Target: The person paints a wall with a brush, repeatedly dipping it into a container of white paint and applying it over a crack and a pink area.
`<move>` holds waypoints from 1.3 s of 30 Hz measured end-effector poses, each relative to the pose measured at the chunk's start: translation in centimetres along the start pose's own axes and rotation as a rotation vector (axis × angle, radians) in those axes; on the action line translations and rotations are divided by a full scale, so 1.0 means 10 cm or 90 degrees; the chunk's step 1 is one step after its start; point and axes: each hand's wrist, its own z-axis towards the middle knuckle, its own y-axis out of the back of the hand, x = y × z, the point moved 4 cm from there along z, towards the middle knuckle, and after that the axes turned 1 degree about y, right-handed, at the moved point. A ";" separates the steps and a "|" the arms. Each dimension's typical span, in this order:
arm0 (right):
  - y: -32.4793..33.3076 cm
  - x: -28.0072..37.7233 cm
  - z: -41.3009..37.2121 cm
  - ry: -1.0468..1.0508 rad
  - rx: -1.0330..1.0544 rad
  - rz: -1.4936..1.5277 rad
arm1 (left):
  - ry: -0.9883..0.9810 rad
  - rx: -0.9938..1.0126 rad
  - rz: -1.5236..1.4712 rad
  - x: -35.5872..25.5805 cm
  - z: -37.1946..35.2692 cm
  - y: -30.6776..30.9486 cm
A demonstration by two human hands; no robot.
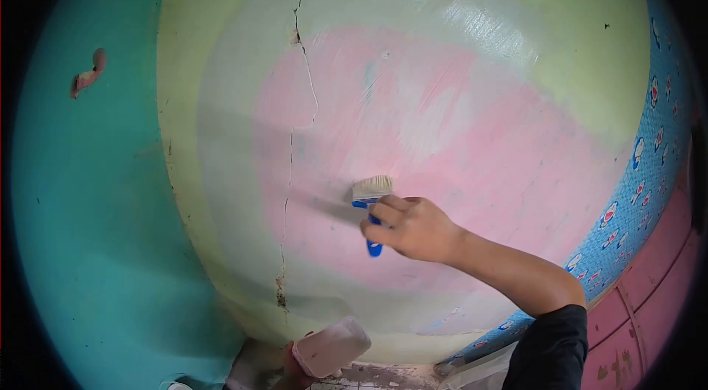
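Note:
My right hand (420,229) is closed around the blue handle of a paintbrush (373,188). Its pale bristles point up and sit close over a pink patch on the wall (442,132). Whitish streaks and a wet sheen show on the pink and grey areas above. At the bottom, my left hand (293,374) grips a plastic tub (332,348), which looks milky pink inside. Most of that hand is hidden behind the tub or cut off by the frame edge.
A jagged crack (291,158) runs down the wall left of the brush. A teal wall (88,169) with a chipped spot meets it at the left corner. Blue patterned covering (634,176) and a pink panelled surface (656,279) lie to the right. Something whitish (479,375) stands low beside my sleeve.

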 end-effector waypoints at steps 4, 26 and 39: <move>0.59 -0.91 -0.25 -0.301 -0.163 0.219 | 0.015 -0.004 -0.002 -0.06 0.01 0.04; 0.75 -0.97 -0.96 -0.316 -0.236 0.231 | 0.044 0.020 0.121 0.05 0.02 -0.62; 0.98 -1.29 -1.39 -0.217 -0.131 -0.454 | 0.026 -0.049 -0.030 0.86 0.53 -0.43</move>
